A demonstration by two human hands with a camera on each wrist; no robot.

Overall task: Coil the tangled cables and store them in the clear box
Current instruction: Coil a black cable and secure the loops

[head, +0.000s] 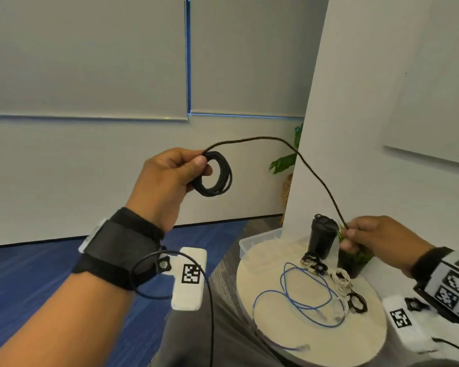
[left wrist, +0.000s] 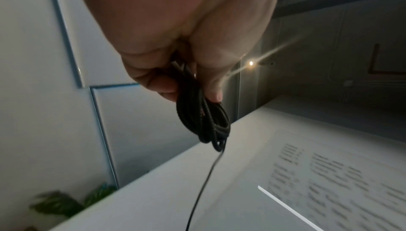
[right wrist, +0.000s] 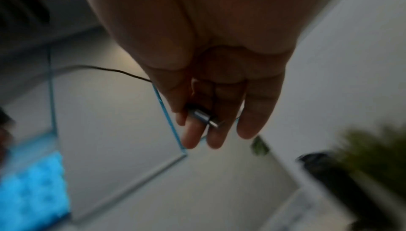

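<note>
Grey roller blinds and blue carpet lie behind a round pale worktop [head: 310, 348] carrying a loose blue cable [head: 297, 300], small coiled cables [head: 341, 280], a black tumbler [head: 322, 237] and a potted plant [head: 355, 258]. Raised above the floor, the left hand [head: 167, 181] has its grip closed on a coiled black cable [head: 217, 174]. Its free length arcs over to the right hand [head: 374, 239], which pinches the cable's metal plug end [right wrist: 203, 115] above the worktop. At the worktop's far edge sits the clear box [head: 245, 245].

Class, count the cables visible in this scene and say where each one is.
3: black cable held in both hands, blue cable loose on the table, white cable bundled beside it; others may be hidden.
</note>
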